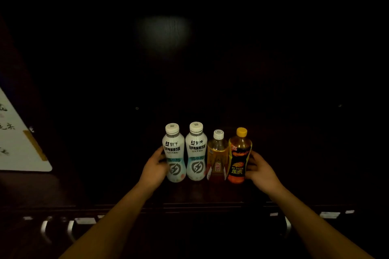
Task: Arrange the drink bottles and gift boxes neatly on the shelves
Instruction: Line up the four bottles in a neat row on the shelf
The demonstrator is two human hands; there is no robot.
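Between both hands, four upright bottles touching, left grip and right grip spread, pressing row ends

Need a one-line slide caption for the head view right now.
Both hands, left hand and right hand, bracket four upright bottles on a dark shelf: two white bottles, a tea bottle, an orange-capped bottle.

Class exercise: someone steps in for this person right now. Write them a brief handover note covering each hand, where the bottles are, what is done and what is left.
Left hand: against the outer side of the leftmost white bottle.
Right hand: against the outer side of the yellow-capped bottle.
Four bottles stand upright in a tight row on the dark shelf: two white ones, second white bottle, then the amber white-capped bottle, then the yellow-capped one.
Done: row formed, labels forward.
Left: release the row; no gift boxes are visible here, only a white card at left.
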